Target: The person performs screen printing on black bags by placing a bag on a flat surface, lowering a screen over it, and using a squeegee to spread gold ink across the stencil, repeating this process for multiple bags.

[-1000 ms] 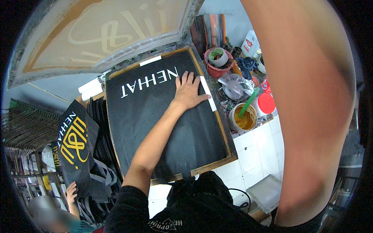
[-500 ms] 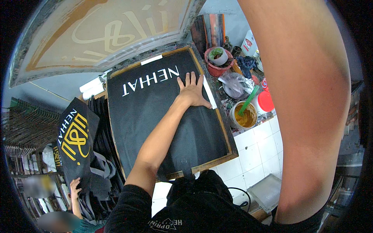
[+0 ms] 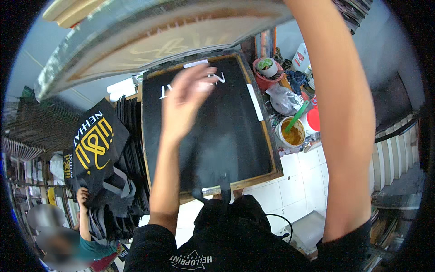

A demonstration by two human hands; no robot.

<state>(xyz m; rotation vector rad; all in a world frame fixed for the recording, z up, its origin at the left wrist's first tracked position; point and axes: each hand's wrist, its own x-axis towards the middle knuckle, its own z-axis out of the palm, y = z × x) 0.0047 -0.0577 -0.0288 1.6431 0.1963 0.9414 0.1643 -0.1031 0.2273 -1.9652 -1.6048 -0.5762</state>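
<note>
A black fabric bag (image 3: 208,122) with white lettering lies flat on a wood-edged board (image 3: 275,154). One of its strap handles (image 3: 225,186) hangs over the near edge. My left hand (image 3: 188,90) is above the bag's far left part, covering some of the lettering. Motion smears its fingers, and nothing shows in it. Over the far side stands a tilted screen-printing frame (image 3: 149,41) with curved script in its mesh. My right forearm (image 3: 340,122) reaches up towards the frame's right end; the right hand itself is beyond the upper edge.
Right of the board are a tub of golden-brown ink (image 3: 293,132) with a green stirrer (image 3: 297,117), a red-lidded container (image 3: 313,119) and a red bucket (image 3: 263,84). At left, another person's hand (image 3: 82,198) touches a printed black bag (image 3: 97,138) beside stacked bags (image 3: 133,149).
My left hand has lifted off the bag's right side and moved left over the lettering. The screen frame appears more edge-on, and the whole view has shifted.
</note>
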